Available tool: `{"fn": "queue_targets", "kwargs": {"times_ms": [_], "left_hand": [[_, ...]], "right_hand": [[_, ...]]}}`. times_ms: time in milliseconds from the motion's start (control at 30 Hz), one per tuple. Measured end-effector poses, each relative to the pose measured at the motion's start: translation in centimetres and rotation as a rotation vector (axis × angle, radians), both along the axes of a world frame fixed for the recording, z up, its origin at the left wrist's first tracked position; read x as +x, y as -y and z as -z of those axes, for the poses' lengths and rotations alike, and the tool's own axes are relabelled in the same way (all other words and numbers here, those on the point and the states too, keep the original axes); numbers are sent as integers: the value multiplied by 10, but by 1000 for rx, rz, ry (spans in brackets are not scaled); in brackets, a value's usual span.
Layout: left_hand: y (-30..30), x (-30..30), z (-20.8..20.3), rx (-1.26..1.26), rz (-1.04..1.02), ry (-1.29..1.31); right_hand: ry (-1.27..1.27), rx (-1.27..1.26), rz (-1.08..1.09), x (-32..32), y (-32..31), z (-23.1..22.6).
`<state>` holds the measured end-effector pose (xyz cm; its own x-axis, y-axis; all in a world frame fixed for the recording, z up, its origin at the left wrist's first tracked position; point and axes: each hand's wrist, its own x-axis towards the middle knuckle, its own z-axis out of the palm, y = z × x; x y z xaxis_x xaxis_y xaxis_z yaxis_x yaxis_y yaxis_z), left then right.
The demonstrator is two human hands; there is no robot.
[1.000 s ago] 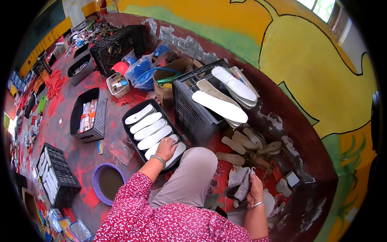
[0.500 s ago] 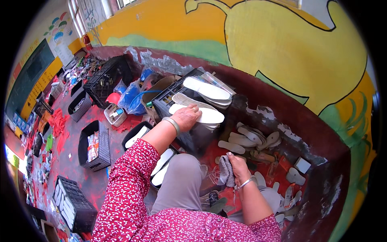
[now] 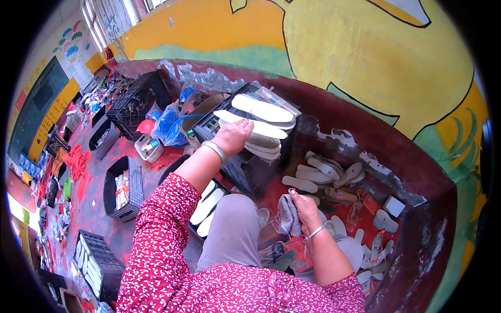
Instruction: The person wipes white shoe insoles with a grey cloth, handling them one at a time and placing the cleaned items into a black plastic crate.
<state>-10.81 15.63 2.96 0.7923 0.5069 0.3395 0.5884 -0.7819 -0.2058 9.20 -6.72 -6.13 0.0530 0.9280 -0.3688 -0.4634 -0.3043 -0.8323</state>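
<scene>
My left hand (image 3: 233, 139) grips the near edge of a white insole (image 3: 269, 129), its fingers on top of it. The insole lies over or just above a stack of pale insoles (image 3: 262, 148) on an upturned black crate (image 3: 250, 175). Beside it on the crate is another stack with a white insole (image 3: 262, 108) on top. In my right hand (image 3: 308, 213) is a bunched grey cloth (image 3: 288, 215), held low over the floor to the right of my knee. The palm side of my left hand is hidden.
Loose insoles (image 3: 334, 169) lie heaped on the red floor by the wall. A black basket of white insoles (image 3: 207, 204) stands beside my knee. Left of it are a grey woven basket (image 3: 136, 194), a black crate of insoles (image 3: 107, 266) and blue plastic bags (image 3: 169, 125).
My left hand and the white insole have shifted up and to the left, uncovering more of the stack below. My right hand still holds the cloth, slightly moved. The view has tilted a little.
</scene>
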Motion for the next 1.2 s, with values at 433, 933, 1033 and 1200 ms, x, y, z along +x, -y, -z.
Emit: {"fn": "queue_targets", "kwargs": {"times_ms": [433, 933, 1033, 1200], "left_hand": [[-14, -9, 37, -212, 1, 0], [-32, 9, 0, -321, 16, -371], [-31, 9, 3, -374, -21, -315], [-34, 2, 3, -338, 4, -160]], "right_hand": [[86, -44, 15, -3, 0, 8], [60, -71, -28, -10, -2, 13], [72, -83, -26, -12, -2, 14], [92, -76, -40, -14, -1, 13]]}}
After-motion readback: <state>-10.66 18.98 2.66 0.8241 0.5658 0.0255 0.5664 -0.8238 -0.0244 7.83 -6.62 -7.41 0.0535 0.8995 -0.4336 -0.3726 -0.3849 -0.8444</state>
